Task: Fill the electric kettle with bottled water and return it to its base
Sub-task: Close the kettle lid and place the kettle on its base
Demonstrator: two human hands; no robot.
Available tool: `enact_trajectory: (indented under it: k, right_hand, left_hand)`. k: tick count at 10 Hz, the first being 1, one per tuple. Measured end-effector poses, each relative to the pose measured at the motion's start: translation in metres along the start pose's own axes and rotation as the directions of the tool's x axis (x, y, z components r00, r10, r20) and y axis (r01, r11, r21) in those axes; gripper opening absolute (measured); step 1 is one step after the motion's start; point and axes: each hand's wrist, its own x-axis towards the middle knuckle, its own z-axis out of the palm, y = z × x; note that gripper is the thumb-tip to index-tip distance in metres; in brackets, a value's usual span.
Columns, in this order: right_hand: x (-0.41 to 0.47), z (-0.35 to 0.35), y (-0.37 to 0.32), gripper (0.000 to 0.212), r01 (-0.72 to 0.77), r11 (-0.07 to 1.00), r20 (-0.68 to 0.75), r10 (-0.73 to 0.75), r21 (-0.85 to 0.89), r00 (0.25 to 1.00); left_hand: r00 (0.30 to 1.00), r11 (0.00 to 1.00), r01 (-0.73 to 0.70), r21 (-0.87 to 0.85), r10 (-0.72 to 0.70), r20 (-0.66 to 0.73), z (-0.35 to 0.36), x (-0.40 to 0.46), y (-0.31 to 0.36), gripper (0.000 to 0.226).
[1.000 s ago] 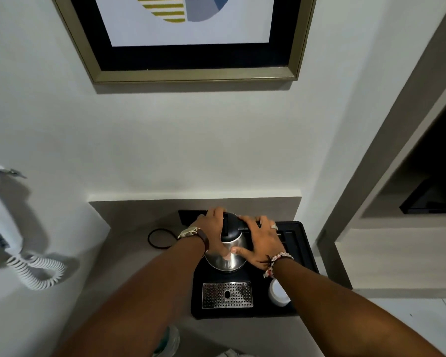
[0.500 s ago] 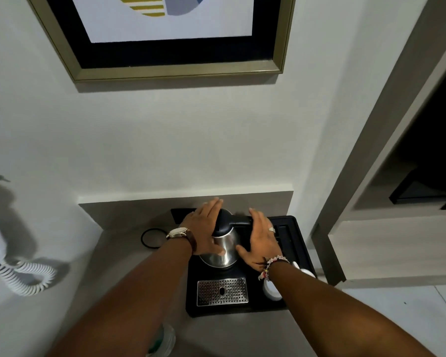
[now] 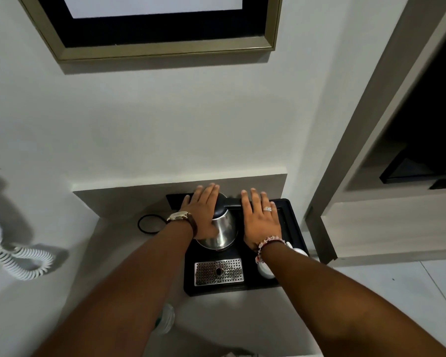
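A steel electric kettle [image 3: 223, 231] with a black lid and handle stands upright at the back of a black tray [image 3: 292, 228]. My left hand [image 3: 202, 211] lies flat against the kettle's left side, fingers straight and together, thumb near the steel body. My right hand [image 3: 259, 219] is flat and open just right of the kettle, over the tray, not touching the steel. A clear plastic water bottle [image 3: 165, 319] shows partly under my left forearm near the counter's front.
A perforated metal drip grate [image 3: 218, 271] sits in the tray's front. White cups [image 3: 298, 253] stand under my right wrist. A black cord loop [image 3: 150, 224] lies left of the tray. A coiled white cable [image 3: 23, 261] hangs at left. A shelf unit [image 3: 386, 222] borders the right.
Both hands have let go of the kettle and opened out flat, the right one moving off to the right. The view has tilted down a little.
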Motion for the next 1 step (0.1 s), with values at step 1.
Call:
enact_trajectory:
  k: [1]
  right_hand:
    - [0.0011, -0.0189, -0.0102, 0.094, -0.004, 0.999, 0.015, 0.003, 0.041, 1.0]
  left_hand:
    - [1.0, 1.0, 0.019, -0.008, -0.019, -0.024, -0.016, -0.0053, -0.0021, 0.116]
